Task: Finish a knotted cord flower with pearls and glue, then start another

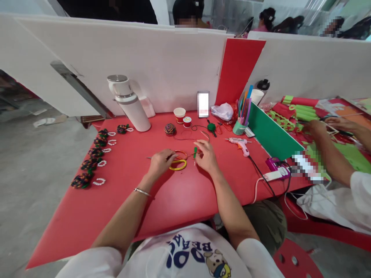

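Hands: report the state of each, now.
Left hand: closed, over the scissors; what it pinches, if anything, cannot be told.
Right hand: closed, holding a small green piece at the fingertips.

The person wears a white short-sleeved T-shirt [150,256] with bold dark-blue lettering [189,253] across the front and a tan cartoon animal [213,262] marked with blue and yellow. Dark olive trousers [266,224] show below, and a slim silver bangle [142,192] circles the forearm just behind the left hand [160,162].
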Tool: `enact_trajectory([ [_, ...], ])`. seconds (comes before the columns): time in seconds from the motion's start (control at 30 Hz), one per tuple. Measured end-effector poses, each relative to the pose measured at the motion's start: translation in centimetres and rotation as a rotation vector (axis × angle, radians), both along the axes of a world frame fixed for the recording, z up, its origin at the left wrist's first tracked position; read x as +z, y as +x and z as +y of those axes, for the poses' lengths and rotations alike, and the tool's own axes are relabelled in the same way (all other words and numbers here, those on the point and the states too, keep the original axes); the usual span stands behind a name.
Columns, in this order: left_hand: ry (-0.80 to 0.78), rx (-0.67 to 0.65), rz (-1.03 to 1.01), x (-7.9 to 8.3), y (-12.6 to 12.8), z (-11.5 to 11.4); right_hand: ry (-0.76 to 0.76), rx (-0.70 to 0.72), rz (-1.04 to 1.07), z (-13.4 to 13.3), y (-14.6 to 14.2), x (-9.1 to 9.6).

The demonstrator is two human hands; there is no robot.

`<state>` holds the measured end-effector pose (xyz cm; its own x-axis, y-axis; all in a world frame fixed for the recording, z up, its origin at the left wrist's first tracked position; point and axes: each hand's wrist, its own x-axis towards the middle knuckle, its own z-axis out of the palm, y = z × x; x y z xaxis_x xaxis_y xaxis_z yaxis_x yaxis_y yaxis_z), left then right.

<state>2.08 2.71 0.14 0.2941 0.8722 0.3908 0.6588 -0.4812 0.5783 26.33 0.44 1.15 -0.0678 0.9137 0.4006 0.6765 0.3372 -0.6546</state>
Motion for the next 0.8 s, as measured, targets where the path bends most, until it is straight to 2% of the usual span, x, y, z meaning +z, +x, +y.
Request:
enact_trajectory([
  [0.1, 0.036, -0.143, -0.045, 0.0, 2.2, -0.6, -0.127, 0.344, 0.270, -0.3, -1.0, -0.1],
  [0.17, 0.058, -0.202, -0.098, -0.1, 3.2, -0.8, -0.255, 0.439, 0.396, -0.4, -1.5, -0.5],
  [0.23, 0.078, -0.231, -0.132, -0.2, 3.5, -1.0, -0.336, 0.428, 0.466, -0.4, -1.7, -0.8],
  [0.3, 0.084, -0.243, -0.129, -0.3, 3.2, -1.0, -0.347, 0.395, 0.454, -0.3, -1.6, -1.0],
  [0.43, 0.080, -0.173, -0.005, -0.1, 1.3, -0.7, -0.196, 0.309, 0.245, 0.1, -0.7, -1.0],
  [0.63, 0.094, 0.011, 0.152, 0.0, -1.1, -0.2, -0.045, 0.033, -0.012, 0.5, 0.0, -1.1],
  [0.7, 0.104, 0.038, 0.157, 0.0, -1.1, -0.3, 0.003, 0.036, -0.024, 0.4, -0.3, -1.1],
  [0.8, 0.122, -0.025, 0.124, 0.0, -0.2, -0.8, 0.027, 0.195, 0.142, -0.1, -1.2, -0.8],
])
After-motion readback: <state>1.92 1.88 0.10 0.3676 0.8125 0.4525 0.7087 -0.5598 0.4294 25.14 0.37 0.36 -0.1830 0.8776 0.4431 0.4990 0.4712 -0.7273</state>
